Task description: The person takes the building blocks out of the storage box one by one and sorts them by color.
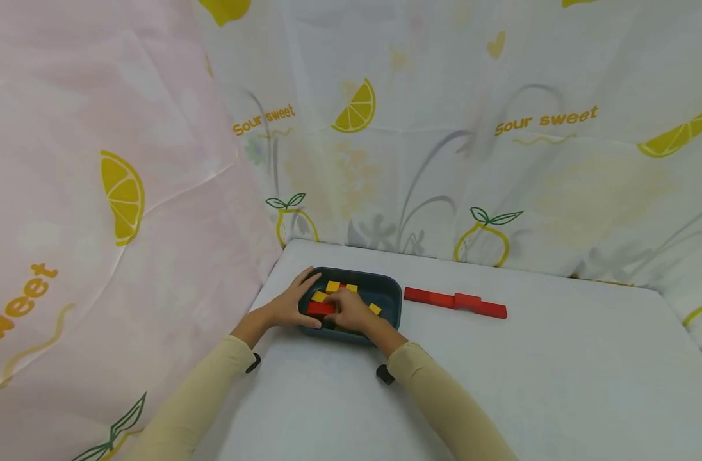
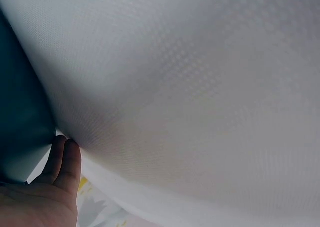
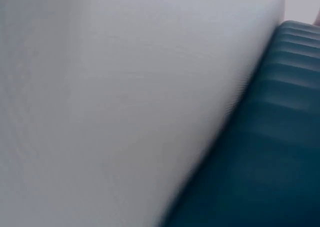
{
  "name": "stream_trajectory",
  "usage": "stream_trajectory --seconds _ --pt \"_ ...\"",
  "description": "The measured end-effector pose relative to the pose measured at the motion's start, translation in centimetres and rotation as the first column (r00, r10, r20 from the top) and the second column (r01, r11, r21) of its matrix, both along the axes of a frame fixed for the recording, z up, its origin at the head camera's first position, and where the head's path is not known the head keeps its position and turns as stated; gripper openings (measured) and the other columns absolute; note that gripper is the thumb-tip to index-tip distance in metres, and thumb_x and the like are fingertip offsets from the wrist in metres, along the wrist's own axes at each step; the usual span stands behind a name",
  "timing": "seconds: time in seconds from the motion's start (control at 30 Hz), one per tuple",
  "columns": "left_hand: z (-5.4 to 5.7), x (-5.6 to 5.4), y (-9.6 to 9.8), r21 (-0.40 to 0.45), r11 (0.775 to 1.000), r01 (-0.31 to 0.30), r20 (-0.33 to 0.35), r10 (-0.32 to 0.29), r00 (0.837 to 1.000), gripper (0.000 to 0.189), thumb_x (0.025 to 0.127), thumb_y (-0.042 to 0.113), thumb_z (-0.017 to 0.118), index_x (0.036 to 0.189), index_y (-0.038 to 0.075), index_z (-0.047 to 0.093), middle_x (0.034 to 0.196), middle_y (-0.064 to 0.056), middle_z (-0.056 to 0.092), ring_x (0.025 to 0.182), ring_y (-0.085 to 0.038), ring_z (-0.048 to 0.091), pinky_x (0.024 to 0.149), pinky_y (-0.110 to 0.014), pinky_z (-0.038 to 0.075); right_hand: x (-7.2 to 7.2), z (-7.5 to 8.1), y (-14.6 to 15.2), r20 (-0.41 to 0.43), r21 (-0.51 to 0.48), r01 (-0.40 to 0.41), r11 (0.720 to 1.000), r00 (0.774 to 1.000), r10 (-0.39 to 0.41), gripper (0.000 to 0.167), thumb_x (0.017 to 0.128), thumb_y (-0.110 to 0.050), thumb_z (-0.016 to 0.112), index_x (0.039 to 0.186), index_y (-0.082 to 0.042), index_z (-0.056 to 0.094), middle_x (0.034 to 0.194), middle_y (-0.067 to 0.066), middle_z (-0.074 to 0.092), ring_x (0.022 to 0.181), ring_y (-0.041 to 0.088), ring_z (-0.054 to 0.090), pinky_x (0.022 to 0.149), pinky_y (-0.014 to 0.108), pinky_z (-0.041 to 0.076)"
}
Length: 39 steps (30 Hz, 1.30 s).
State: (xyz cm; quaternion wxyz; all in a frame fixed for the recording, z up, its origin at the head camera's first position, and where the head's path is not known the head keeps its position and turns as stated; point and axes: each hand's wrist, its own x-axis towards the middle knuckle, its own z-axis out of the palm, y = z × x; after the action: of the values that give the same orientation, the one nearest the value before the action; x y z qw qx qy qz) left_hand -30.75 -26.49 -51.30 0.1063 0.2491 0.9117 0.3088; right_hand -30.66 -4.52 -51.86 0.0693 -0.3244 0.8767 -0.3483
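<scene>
A dark blue-green tray (image 1: 392, 291) holds red and yellow blocks. My left hand (image 1: 284, 307) spans the tray's left end, fingers at its far corner and thumb near the front rim. The left wrist view shows straight fingers (image 2: 69, 164) beside the tray's outer wall (image 2: 22, 102). My right hand (image 1: 353, 312) reaches over the front rim into the tray. Its fingers and thumb pinch the right end of a red block (image 1: 319, 308); some fingertips are hidden. Yellow blocks (image 1: 332, 287) lie behind it. The right wrist view shows only the tray's ribbed outer wall (image 3: 270, 132) and the table.
Right of the tray, several red blocks (image 1: 437, 298) form an end-to-end row on the white table (image 1: 547, 365). Another yellow block (image 1: 375, 308) lies in the tray's right part. Lemon-printed cloth (image 1: 420, 128) hangs behind the table and on the left.
</scene>
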Motion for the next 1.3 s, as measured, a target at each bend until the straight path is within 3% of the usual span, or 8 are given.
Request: stream_trajectory --seconds 0.17,0.47,0.83,1.3 --pt "-0.3 -0.1 0.1 0.0 1.0 0.008 -0.01 -0.008 1.0 0.12 0.07 0.052 0.085 0.16 0.019 0.013 0.167 -0.013 -0.003 0.151 -0.039 0.011 0.115 -0.065 0.026 0.0 0.8 1.1 -0.043 0.031 0.039 0.999 0.998 -0.038 0.035 0.088 -0.017 0.076 0.119 -0.003 0.069 0.104 0.009 0.062 0.077 0.011 0.053 0.068 0.019 0.049" --pt "-0.1 -0.1 0.0 -0.003 1.0 -0.012 0.002 0.012 1.0 0.119 0.07 0.051 0.085 0.16 0.019 0.014 0.167 -0.012 -0.004 0.151 -0.039 0.011 0.115 -0.066 0.025 -0.7 2.1 5.1 -0.106 0.057 0.111 0.992 0.989 -0.104 0.035 0.088 -0.017 0.075 0.12 -0.005 0.069 0.104 0.008 0.062 0.076 0.012 0.052 0.067 0.02 0.048" --pt "-0.5 -0.1 -0.1 0.018 1.0 -0.008 0.007 0.008 1.0 0.119 0.07 0.053 0.086 0.16 0.02 0.015 0.167 -0.011 -0.004 0.151 -0.04 0.01 0.115 -0.067 0.024 -0.5 4.0 9.2 -0.16 -0.027 0.159 0.987 0.974 -0.162 0.036 0.086 -0.014 0.077 0.12 -0.005 0.068 0.104 0.01 0.062 0.077 0.014 0.056 0.07 0.026 0.052" --pt "-0.2 -0.1 -0.1 0.017 1.0 -0.011 0.011 0.011 1.0 0.118 0.071 0.048 0.086 0.16 0.019 0.014 0.167 -0.01 -0.004 0.151 -0.041 0.011 0.115 -0.067 0.024 0.0 4.6 14.1 -0.172 -0.043 0.234 0.971 0.956 -0.238 0.033 0.086 -0.011 0.076 0.118 -0.007 0.068 0.109 0.011 0.062 0.087 0.021 0.06 0.075 0.03 0.055"
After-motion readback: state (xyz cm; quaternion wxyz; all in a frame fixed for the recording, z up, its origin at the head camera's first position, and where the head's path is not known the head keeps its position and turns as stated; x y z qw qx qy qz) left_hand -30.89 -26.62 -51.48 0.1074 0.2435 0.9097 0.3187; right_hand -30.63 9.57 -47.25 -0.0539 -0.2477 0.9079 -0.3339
